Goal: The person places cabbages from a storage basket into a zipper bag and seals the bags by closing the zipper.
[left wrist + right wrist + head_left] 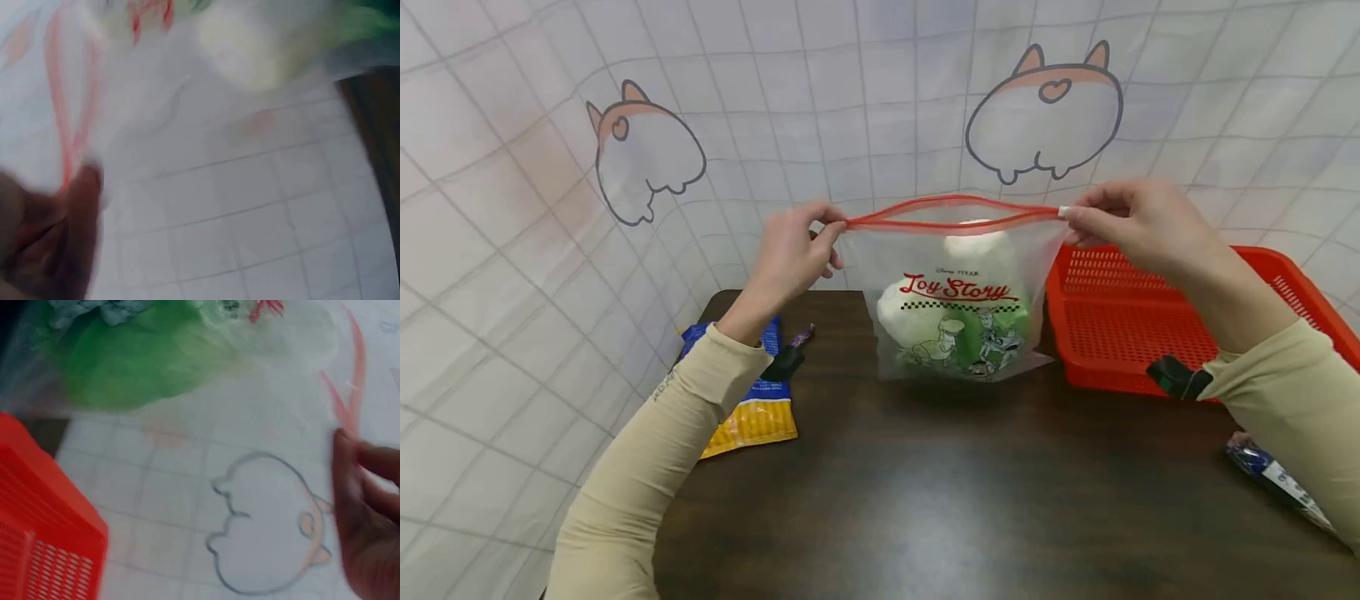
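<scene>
A clear zip bag point(958, 283) with a red zip edge and a printed "Toy Story" picture hangs upright over the table. Its mouth gapes in the middle. Inside lie pale and green rounded things point(910, 312), seen only through the plastic; their kind I cannot tell. My left hand point(801, 246) pinches the left end of the red edge between thumb and fingers. At the other end, by a small white slider, my right hand point(1138, 221) pinches the edge. The left wrist view is blurred, but the left hand point(56, 231) shows at the zip's end.
A red plastic basket point(1138, 333) stands at the right behind my forearm. Under my left forearm lies a blue and yellow packet point(756, 425), with a small purple wrapped piece point(803, 336) nearby. Another wrapped packet point(1288, 483) lies at the right. A tiled-pattern curtain point(820, 92) closes the back.
</scene>
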Demonstrator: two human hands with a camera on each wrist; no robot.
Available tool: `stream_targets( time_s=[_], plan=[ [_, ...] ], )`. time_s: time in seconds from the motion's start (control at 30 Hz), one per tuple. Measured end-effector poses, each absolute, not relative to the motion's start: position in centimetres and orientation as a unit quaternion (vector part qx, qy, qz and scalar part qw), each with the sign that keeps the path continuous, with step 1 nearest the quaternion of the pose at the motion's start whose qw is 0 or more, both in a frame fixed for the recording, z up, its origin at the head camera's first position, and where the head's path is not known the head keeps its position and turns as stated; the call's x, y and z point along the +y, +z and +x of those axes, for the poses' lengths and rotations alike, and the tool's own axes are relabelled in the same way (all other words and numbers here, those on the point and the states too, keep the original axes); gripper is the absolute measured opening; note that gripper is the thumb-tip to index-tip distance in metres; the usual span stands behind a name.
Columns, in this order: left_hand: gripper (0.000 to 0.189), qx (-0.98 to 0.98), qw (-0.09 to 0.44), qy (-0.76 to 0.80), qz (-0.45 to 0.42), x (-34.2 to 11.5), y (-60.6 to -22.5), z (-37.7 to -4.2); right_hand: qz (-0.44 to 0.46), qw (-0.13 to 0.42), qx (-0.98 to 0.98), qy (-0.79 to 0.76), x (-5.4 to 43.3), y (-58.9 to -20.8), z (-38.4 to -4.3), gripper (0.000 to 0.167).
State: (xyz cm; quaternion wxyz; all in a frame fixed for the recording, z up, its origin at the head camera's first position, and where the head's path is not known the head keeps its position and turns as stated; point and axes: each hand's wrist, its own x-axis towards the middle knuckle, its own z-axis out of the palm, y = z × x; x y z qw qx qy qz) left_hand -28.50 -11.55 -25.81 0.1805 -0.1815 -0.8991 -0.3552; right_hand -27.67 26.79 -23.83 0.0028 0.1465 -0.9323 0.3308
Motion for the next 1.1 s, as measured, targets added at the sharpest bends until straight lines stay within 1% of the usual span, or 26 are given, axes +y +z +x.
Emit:
stream_targets(
  time_s=[0.1, 0.13, 0.27, 0.5, 0.67, 0.8, 0.97, 1.1],
  plan=[
    [0.019, -0.885, 0.197, -0.388, -0.165, -11.4, -25.8, -28.4, 0.152, -0.001, -0.933, 0.326, 26.8, -23.8, -27.7, 0.042],
    [0.019, -0.878, 0.195, -0.406, -0.161, -11.4, -25.8, -28.4, 0.156, -0.003, -0.934, 0.323, 26.8, -23.8, -27.7, 0.042],
    [0.02, -0.849, 0.161, -0.481, -0.148, -11.7, -26.0, -28.4, 0.145, 0.002, -0.928, 0.344, 26.9, -24.1, -27.9, 0.042],
    [0.023, -0.816, 0.108, -0.549, -0.146, -12.0, -26.7, -28.6, 0.118, 0.021, -0.91, 0.397, 27.2, -25.3, -28.1, 0.044],
    [0.024, -0.764, 0.056, -0.628, -0.134, -12.1, -27.3, -29.3, 0.14, 0.037, -0.873, 0.465, 27.2, -26.4, -28.5, 0.039],
    [0.023, -0.732, 0.023, -0.67, -0.118, -12.2, -28.0, -29.8, 0.137, 0.027, -0.846, 0.515, 27.5, -27.3, -28.6, 0.038],
    [0.023, -0.721, 0.003, -0.687, -0.098, -12.6, -28.6, -29.9, 0.099, 0.009, -0.841, 0.531, 27.4, -28.1, -28.5, 0.043],
    [0.023, -0.712, 0.0, -0.696, -0.092, -12.9, -28.8, -30.0, 0.098, 0.007, -0.831, 0.547, 27.0, -28.4, -28.5, 0.043]
  ],
)
